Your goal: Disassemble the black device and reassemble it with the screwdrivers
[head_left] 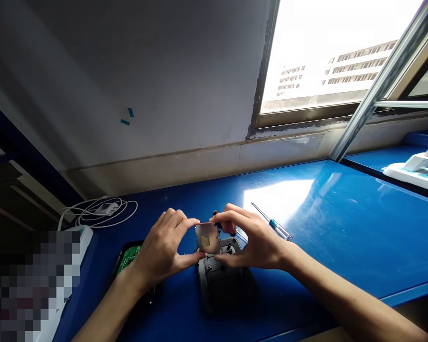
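Observation:
Between my two hands is a small thin metal plate (pixel 207 237) with notched edges and a yellowish square patch on its face. My left hand (pixel 167 242) pinches its left side with thumb and fingers. On the right side my right hand (pixel 249 237) grips it the same way. Just below the plate lies a black plastic housing (pixel 223 285) with posts inside, partly covered by my hands. Beneath my left forearm, a green circuit board (pixel 128 256) sits in a dark casing, mostly hidden.
A screwdriver (pixel 273 222) with a clear-blue handle lies on the blue table (pixel 342 237) beyond my right hand. A coiled white cable with a plug (pixel 107 208) is at the back left. A white power strip (pixel 413 173) stands far right, past a metal post (pixel 360 114).

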Tool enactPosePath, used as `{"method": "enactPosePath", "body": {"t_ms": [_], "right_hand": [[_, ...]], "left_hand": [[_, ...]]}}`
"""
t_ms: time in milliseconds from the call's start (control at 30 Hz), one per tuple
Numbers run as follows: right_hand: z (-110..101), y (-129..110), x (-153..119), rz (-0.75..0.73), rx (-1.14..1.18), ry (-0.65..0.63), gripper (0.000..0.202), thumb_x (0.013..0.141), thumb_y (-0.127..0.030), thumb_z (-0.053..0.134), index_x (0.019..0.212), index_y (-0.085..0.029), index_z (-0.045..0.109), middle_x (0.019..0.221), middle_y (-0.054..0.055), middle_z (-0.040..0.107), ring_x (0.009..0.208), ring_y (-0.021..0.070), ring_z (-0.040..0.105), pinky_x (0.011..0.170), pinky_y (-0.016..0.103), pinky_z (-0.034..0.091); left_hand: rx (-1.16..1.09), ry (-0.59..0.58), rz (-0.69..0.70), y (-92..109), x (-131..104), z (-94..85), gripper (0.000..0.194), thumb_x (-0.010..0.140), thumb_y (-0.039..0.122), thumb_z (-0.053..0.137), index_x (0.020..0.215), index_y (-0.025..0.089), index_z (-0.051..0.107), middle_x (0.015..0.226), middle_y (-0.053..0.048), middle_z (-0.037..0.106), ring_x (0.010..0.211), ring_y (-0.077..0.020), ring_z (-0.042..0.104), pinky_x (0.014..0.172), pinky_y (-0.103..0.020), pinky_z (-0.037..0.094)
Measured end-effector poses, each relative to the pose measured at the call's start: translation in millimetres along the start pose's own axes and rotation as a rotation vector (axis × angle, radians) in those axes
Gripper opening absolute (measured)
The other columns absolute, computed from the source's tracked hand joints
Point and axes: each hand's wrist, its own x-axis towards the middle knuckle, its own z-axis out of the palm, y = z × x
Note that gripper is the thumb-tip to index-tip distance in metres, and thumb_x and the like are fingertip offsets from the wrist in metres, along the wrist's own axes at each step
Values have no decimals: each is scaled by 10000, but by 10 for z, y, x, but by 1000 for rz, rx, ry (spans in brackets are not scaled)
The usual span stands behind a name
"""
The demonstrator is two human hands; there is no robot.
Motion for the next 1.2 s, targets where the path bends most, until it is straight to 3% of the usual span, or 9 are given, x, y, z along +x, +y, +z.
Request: {"method": "enactPosePath", "body": {"t_ms": [167, 400, 600, 733, 833, 967, 1200], "right_hand": [[99, -53, -13, -31, 14, 25, 504, 806, -328, 838, 1237, -228, 596, 867, -12, 604, 701, 140, 559, 591, 263, 453], [130, 7, -33, -68, -41, 29, 502, 856, -489, 831, 1214, -215, 609, 866, -2, 611, 687, 138, 555, 567, 258, 440], [139, 56, -40, 70, -68, -79, 786, 786, -658, 844, 1365, -209, 561, 939, 18, 632, 724, 153, 599, 597, 272, 469], [197, 52, -40, 148, -44, -197, 739, 806, -575, 856, 1385, -221, 564, 979, 17, 621, 721, 145, 588, 591, 263, 472], [232, 49, -50, 142, 16, -166, 624, 799, -482, 880, 1305, -220, 626, 953, 4, 605, 710, 133, 570, 589, 251, 476], [190, 74, -54, 167, 36, -114, 633, 753, -447, 921, 1290, -237, 661, 956, 4, 596, 741, 136, 593, 579, 237, 480], [66, 123, -31, 118, 54, -67, 613, 789, -427, 919, 1314, -237, 666, 968, 17, 588, 747, 130, 576, 605, 238, 525]], "left_hand": [[-107, 6, -22, 102, 19, 42, 388, 898, 307, 814, 1205, 193, 605, 950, -41, 634, 832, -232, 574, 745, -365, 511], [-188, 7, -77, 180, 15, 39, 518, 796, 159, 810, 1258, 223, 586, 952, -23, 602, 851, -233, 568, 747, -358, 507], [-277, 59, -149, 198, 22, -15, 516, 774, 220, 869, 1207, 273, 594, 920, 11, 583, 803, -207, 574, 711, -325, 511], [-333, 88, -155, 235, 26, -26, 539, 780, 288, 909, 1225, 294, 604, 931, 22, 588, 805, -192, 580, 703, -299, 512], [-361, 83, -151, 251, 26, -28, 548, 786, 309, 919, 1235, 294, 606, 951, 24, 607, 821, -187, 585, 726, -296, 517], [-362, 86, -167, 221, 25, -59, 555, 773, 295, 926, 1231, 292, 612, 968, 25, 614, 842, -185, 589, 736, -286, 524], [-323, 90, -146, 118, 19, -119, 571, 759, 211, 900, 1234, 289, 593, 1073, 16, 631, 954, -196, 616, 836, -295, 532]]}}
